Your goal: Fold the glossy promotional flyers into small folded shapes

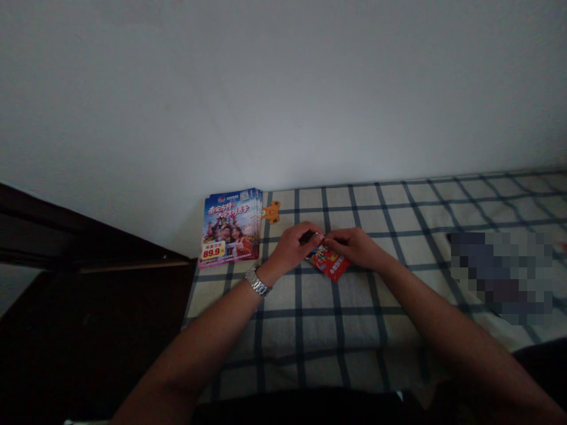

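Observation:
My left hand (293, 246) and my right hand (357, 248) meet over a small red printed paper (330, 263) that lies on the checked cloth (319, 330). Both hands pinch its upper edge with fingers curled, thumbs nearly touching. A metal watch (257, 281) sits on my left wrist. Part of the paper is hidden under my fingers.
A stack of colourful flyers (230, 227) lies at the cloth's far left corner against the white wall, with a small orange shape (271, 211) beside it. Dark wooden furniture (88, 277) stands to the left. A blurred-out patch (500, 274) lies on the cloth at right.

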Demonstrator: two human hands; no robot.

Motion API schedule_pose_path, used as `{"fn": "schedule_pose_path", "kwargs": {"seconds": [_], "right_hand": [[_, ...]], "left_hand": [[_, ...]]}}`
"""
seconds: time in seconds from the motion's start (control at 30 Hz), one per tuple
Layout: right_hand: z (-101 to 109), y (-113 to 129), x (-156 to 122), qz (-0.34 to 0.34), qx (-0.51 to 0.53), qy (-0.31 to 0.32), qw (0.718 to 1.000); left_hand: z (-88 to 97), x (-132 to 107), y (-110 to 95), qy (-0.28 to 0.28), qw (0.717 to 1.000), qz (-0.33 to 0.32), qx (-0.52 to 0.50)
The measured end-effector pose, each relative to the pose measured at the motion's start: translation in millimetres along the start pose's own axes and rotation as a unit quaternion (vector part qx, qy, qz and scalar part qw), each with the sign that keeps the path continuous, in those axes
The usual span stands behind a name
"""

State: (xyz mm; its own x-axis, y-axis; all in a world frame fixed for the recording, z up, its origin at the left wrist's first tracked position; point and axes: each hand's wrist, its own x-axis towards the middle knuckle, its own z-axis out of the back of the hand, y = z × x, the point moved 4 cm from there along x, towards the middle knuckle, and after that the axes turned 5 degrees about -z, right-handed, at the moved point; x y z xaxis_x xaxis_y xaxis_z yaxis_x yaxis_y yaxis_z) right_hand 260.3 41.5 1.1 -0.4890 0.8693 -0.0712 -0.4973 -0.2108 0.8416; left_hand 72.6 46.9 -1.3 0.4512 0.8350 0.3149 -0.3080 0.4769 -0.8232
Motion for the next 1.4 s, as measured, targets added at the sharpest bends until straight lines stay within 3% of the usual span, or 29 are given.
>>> {"fn": "schedule_pose_path", "kwargs": {"seconds": [0.27, 0.77, 1.4], "right_hand": [[7.6, -5.3, 0.9, 0.002, -0.005, -0.01, 1.0], [6.7, -3.9, 0.3, 0.007, -0.025, -0.026, 0.999], [5.9, -5.5, 2.9, -0.009, 0.035, -0.061, 0.997]], "left_hand": [[6.1, 1.1, 5.8, -0.052, 0.998, 0.022, -0.039], [0.0, 1.3, -0.4, 0.001, 1.0, -0.007, 0.023], [2.7, 2.5, 0.6, -0.027, 0.999, 0.015, 0.018]]}}
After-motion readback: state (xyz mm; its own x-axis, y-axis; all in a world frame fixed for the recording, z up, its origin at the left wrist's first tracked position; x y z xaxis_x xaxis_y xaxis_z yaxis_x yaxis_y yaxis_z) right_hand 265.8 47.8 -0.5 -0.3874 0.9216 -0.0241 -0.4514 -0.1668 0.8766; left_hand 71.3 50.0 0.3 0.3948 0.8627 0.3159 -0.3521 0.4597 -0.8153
